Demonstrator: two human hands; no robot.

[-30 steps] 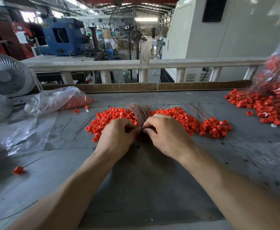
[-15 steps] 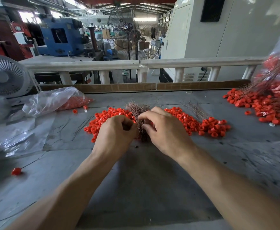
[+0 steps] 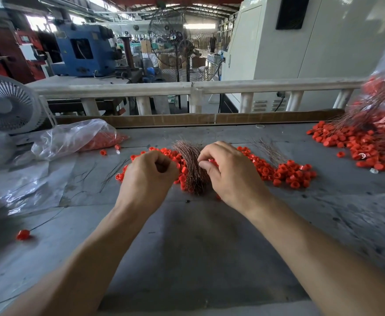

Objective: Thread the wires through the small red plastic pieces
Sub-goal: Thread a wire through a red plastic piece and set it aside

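The wire bundle serves as the reference point; it lies on the grey worktable, fanned upward and away from the person, its near end pressed to the table. The loose red plastic pieces are spread in a band that runs left and right of the bundle, so that either hand can, by judgement, reach stock without travel.

The left hand sits just left of the bundle, fingers curled into a closed fist with thumb against forefinger; whether it pinches a piece or a wire cannot be told. The right hand sits just right of the bundle, fingertips drawn together at the edge of the strands; this reads as a pinch on a single wire, though the wire itself is too fine to confirm.

A finished pile, pieces with wires trailing from them, lies well to the right of the bundle, partly spilling from a bag; a clear bag of pieces lies well to the left; one threaded piece lies alone far to the near left. The separation presumably keeps done work out of raw stock.

No brand, label or legible writing can be read.
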